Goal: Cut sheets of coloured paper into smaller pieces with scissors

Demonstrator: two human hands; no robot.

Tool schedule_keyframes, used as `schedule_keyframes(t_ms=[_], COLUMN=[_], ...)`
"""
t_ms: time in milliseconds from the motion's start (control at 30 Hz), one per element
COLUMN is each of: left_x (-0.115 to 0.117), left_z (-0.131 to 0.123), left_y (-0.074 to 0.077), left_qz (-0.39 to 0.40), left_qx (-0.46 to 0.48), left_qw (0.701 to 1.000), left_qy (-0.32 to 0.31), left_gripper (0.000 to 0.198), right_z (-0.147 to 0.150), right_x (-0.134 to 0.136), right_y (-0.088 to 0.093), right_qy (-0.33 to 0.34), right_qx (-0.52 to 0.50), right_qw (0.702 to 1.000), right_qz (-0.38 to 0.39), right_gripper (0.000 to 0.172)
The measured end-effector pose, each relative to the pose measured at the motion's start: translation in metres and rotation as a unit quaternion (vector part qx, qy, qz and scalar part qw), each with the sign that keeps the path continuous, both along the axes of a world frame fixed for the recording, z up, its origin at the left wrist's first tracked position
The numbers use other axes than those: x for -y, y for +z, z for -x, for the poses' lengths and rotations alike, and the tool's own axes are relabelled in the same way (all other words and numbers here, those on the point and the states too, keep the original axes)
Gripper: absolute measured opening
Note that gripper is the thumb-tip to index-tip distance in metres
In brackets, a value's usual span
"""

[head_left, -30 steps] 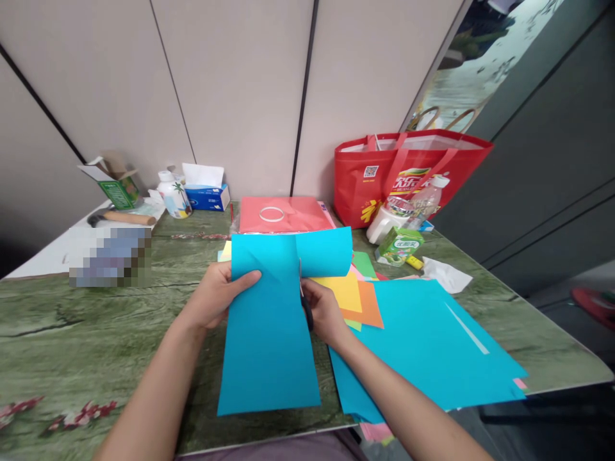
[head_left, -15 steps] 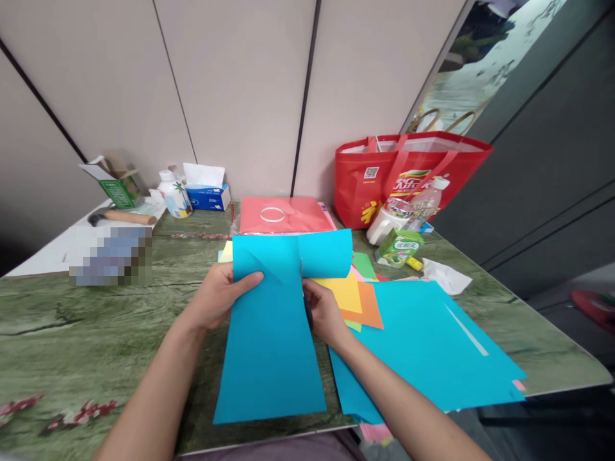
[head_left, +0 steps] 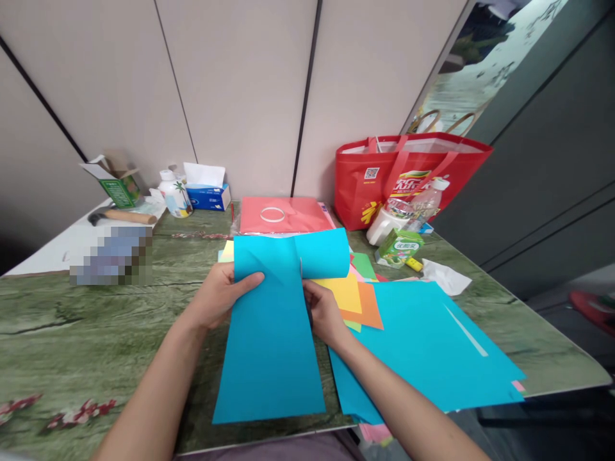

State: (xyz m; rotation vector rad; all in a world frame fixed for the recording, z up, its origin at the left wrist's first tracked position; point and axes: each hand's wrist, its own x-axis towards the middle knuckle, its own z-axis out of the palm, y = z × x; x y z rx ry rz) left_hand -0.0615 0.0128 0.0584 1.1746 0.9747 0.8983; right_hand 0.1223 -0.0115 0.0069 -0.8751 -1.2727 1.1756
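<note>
A blue sheet of paper [head_left: 271, 346] is held up over the table, with a cut running up its right side. My left hand [head_left: 223, 291] pinches its left edge, thumb on the front and fingers behind. My right hand [head_left: 324, 310] is closed on scissors [head_left: 309, 312], whose dark handle is mostly covered by the fingers. Only a sliver of blade shows at the cut. Right of the cut, the strip curls over to the right above my right hand. Another blue sheet [head_left: 413, 339] lies flat under my right forearm.
Yellow paper [head_left: 343, 294] and orange paper [head_left: 369, 307] lie beside the right hand. A pink pack [head_left: 298, 214] with a white ring is behind. A red bag [head_left: 355, 186], a green carton [head_left: 398, 248] and a bottle stand back right; a hammer [head_left: 129, 216] and tissue box [head_left: 209, 196] are left.
The curled strip's right end has shifted slightly left and its bend has tightened a little. Both hands stay in nearly the same place.
</note>
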Motion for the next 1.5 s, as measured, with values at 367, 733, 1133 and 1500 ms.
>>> schedule_keyframes(t_ms=[367,733,1133,1500], left_x=[-0.0004,0.0013,0.0012,0.0014], left_z=[0.0008,-0.0012,-0.0012,0.0009], left_y=[0.0009,0.0026,0.0033,0.0028], left_qz=[-0.003,0.007,0.011,0.022], left_qx=[-0.02,0.008,0.01,0.017], left_qw=[1.0,1.0,1.0,1.0], left_qy=[0.008,-0.004,-0.001,-0.005], left_gripper=[0.028,0.026,0.028,0.026], right_z=[-0.0021,-0.0011,-0.0003,0.0], right_x=[-0.0014,-0.0001,-0.0001,0.0006], right_y=[-0.003,0.0013,0.0001,0.0011], right_qy=[-0.019,-0.031,-0.031,-0.035], right_qx=[0.038,0.035,0.025,0.018], right_qw=[0.999,0.999,0.999,0.999], right_qz=[-0.013,-0.005,-0.003,0.003], right_gripper=[0.022,0.023,0.027,0.028])
